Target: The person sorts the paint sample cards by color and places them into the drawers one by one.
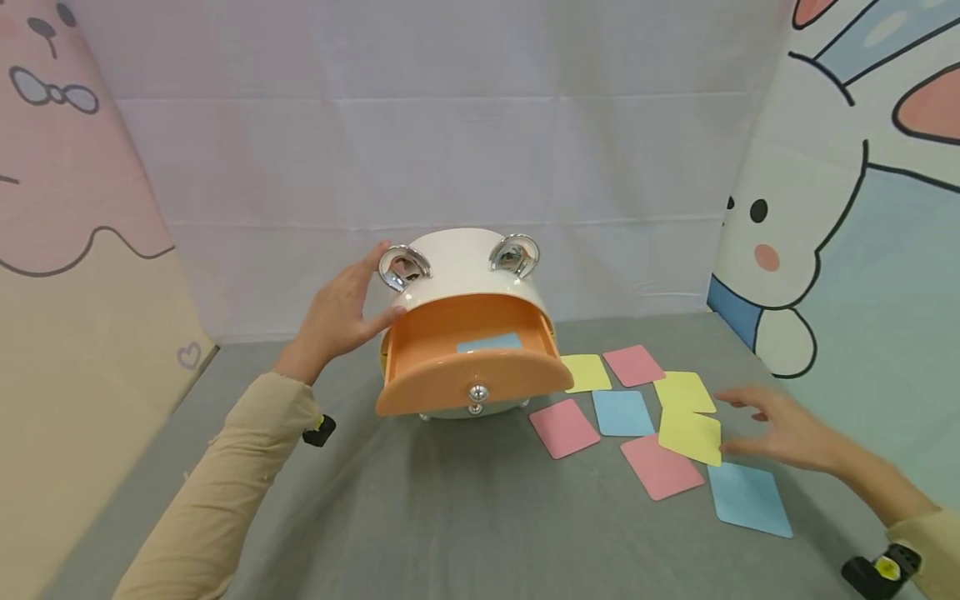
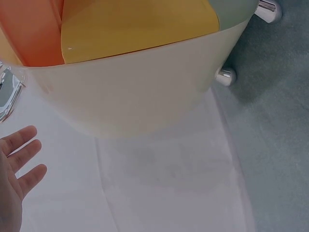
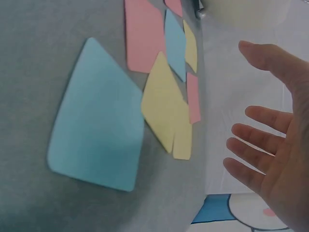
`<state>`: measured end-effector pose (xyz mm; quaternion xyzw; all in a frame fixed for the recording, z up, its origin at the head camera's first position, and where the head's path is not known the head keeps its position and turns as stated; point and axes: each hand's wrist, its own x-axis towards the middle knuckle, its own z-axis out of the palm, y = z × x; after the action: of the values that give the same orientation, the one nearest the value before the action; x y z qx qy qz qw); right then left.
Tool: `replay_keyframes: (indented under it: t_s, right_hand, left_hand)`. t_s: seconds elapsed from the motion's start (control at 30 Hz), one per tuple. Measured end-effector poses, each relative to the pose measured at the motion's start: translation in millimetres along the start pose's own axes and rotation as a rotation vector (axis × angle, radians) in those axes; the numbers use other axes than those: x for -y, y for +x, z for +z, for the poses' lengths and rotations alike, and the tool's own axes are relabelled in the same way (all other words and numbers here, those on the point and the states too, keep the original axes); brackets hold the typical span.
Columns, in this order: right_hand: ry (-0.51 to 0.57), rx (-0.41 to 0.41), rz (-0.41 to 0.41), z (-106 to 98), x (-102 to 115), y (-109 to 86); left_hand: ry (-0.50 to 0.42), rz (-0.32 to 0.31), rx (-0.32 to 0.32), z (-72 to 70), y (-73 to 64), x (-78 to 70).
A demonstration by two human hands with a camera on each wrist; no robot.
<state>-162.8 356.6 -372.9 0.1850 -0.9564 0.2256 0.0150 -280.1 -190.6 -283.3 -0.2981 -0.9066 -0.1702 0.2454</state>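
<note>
A white round box [image 1: 468,271] with two silver ears stands mid-table, its orange drawer [image 1: 472,367] pulled out with a blue card [image 1: 489,342] inside. My left hand [image 1: 341,312] lies against the box's left side, fingers straight, by the left ear [image 1: 403,265]. In the left wrist view the fingers [image 2: 19,154] spread beside the box wall [image 2: 130,92]. My right hand [image 1: 780,425] hovers open just right of a yellow card [image 1: 691,436] and holds nothing. The right wrist view shows that hand [image 3: 275,145] spread beside the yellow card [image 3: 166,108] and a blue card [image 3: 96,135].
Several pink, yellow and blue cards lie on the grey cloth right of the box, among them a pink card [image 1: 662,467] and a blue card [image 1: 749,498]. Cartoon panels wall in both sides, and a white backdrop hangs behind.
</note>
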Motion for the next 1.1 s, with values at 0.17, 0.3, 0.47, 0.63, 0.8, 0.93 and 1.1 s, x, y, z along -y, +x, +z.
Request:
replay_keyframes:
  t_s: [0.17,0.3,0.47,0.63,0.8,0.93,1.1]
  right_hand:
    - [-0.024,0.018,0.069,16,-20,-22.8]
    - [-0.065,0.030,0.110,29,-32,-39.2]
    - [-0.116,-0.026,0.103,41,-44,-56.6]
    - [-0.108,-0.101,0.039,48,-51,-67.8]
    - [-0.164,-0.093,0.045,48,-51,-73.3]
    - [-0.186,-0.095,0.032,48,-50,-77.0]
    - [-0.196,-0.082,0.021,48,-49,-77.7]
  left_hand:
    - [-0.007,-0.007,0.005,0.0,-0.2,-1.0]
    - [-0.009,-0.010,0.003,0.6,-0.5,-0.5]
    - [-0.011,-0.016,0.001,0.8,-1.1,0.0]
    - [-0.014,-0.014,0.003,1.0,-1.2,0.2]
    - [-0.012,-0.004,-0.005,1.6,-1.1,0.0]
    - [-0.011,-0.003,-0.006,1.8,-1.3,-0.1]
    - [-0.012,-0.014,0.003,1.2,-1.8,0.2]
